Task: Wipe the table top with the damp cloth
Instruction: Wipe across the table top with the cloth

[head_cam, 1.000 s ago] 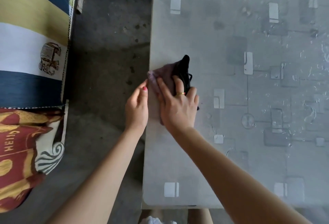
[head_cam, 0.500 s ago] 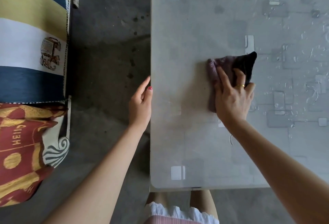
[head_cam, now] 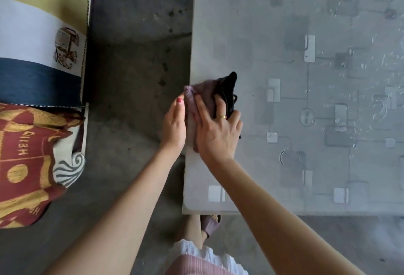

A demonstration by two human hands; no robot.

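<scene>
Right hand (head_cam: pixel 216 130) is flat on the damp cloth (head_cam: pixel 205 93), fingers (head_cam: pixel 202 105) spread and pressing it down at the left edge of the tabletop (head_cam: pixel 284 176). Left hand (head_cam: pixel 175 126) is cupped open just off that edge, touching the cloth's corner. It looks soft, limp and light, likely clingy when wet; a flat palm should handle it best.

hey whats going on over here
A person is wiping a grey patterned table with a damp purple and black cloth. The right hand presses the cloth flat at the table's left edge. The left hand sits just off that edge, its fingers touching the cloth's corner. Wet streaks show further right on the table top.
</scene>
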